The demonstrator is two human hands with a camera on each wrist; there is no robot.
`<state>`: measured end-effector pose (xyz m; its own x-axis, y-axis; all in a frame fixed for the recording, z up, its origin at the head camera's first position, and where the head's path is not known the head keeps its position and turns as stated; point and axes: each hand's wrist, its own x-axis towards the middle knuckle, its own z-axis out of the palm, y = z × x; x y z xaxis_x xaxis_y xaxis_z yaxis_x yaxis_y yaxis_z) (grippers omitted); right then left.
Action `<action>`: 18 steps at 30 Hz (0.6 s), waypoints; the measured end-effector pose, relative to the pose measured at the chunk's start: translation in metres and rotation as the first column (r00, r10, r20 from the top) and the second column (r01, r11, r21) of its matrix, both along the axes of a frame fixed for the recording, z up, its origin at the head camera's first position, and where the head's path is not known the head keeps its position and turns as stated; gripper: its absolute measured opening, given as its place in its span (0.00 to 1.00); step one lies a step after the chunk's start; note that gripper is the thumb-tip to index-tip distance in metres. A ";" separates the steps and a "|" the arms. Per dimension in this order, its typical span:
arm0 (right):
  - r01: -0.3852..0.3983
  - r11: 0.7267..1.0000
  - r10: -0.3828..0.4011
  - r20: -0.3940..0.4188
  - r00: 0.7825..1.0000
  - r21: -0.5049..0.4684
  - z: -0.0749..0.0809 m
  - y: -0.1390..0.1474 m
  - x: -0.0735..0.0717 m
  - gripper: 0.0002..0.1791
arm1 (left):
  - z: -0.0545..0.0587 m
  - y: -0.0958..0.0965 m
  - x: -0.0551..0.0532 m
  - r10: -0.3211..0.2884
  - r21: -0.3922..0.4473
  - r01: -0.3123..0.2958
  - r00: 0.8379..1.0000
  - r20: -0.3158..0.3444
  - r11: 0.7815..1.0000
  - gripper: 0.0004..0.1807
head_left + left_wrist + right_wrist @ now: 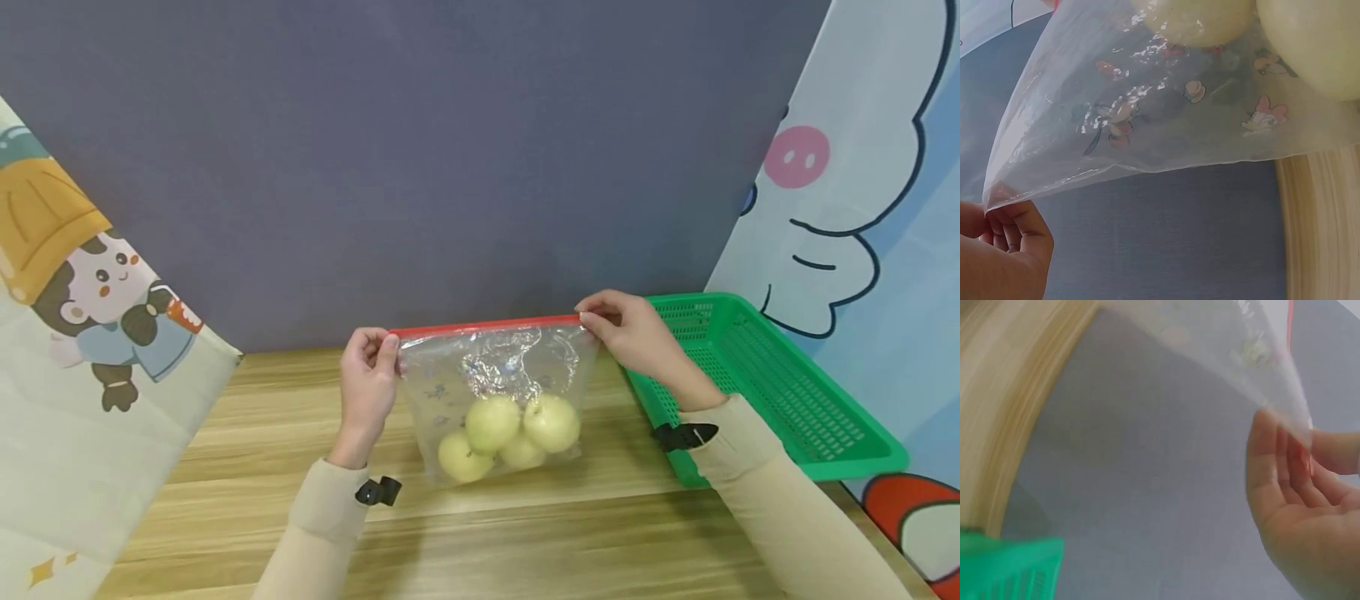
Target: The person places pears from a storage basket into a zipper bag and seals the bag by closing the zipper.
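A clear zip bag (435,392) with a red top strip (487,326) stretches between both hands, and several pale yellow-green round fruits (492,423) lie in its lower part. My left hand (369,379) pinches the bag's top left corner between thumb and fingers. At the top right corner, my right hand (630,333) pinches the end of the red strip. Small cartoon prints show on the plastic (1121,122) in the left wrist view. The right wrist view has the bag's corner (1285,406) between thumb and fingers, with the fruits out of sight there.
A green perforated basket (825,400) stands on the right, partly behind the right forearm. Under the bag is a wood-grain table (525,542). A grey-blue panel (450,167) rises at the back, with cartoon-printed sheets (112,275) at both sides.
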<state>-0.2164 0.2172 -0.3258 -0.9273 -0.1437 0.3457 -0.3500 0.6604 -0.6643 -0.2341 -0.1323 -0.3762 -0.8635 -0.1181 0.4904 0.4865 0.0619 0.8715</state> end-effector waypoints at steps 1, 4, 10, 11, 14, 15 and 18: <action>-0.004 1.000 0.004 0.014 1.000 -0.006 0.000 -0.002 -0.001 0.11 | 0.001 0.000 0.000 -0.001 0.000 0.001 1.000 0.002 1.000 0.06; -0.013 1.000 0.013 0.031 0.999 0.001 0.001 -0.006 -0.003 0.10 | 0.003 -0.001 -0.001 -0.007 0.000 0.007 1.000 0.011 1.000 0.05; 0.000 1.000 0.000 0.001 1.000 0.012 0.002 -0.008 -0.008 0.09 | 0.009 -0.002 -0.007 -0.026 -0.003 0.026 0.999 0.042 1.000 0.06; 0.006 1.000 -0.006 0.000 1.000 0.012 0.003 -0.008 -0.010 0.09 | 0.010 -0.002 -0.008 -0.028 -0.004 0.029 0.998 0.051 1.000 0.07; 0.019 1.000 -0.019 0.002 1.000 0.018 0.005 -0.008 -0.015 0.09 | 0.014 -0.002 -0.013 -0.024 -0.022 0.026 0.997 0.070 0.999 0.07; 0.022 1.000 -0.022 0.003 1.000 0.019 0.005 -0.008 -0.016 0.09 | 0.016 -0.001 -0.015 -0.026 -0.026 0.028 0.997 0.071 0.999 0.08; 0.028 0.999 -0.028 -0.001 1.000 0.015 0.007 -0.007 -0.021 0.09 | 0.020 0.000 -0.019 -0.024 -0.041 0.027 0.998 0.064 0.999 0.08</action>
<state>-0.2375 0.2099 -0.3188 -0.9308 -0.1229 0.3444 -0.3317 0.6799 -0.6539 -0.2532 -0.1321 -0.3563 -0.8954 -0.0759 0.4388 0.4324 0.0873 0.8974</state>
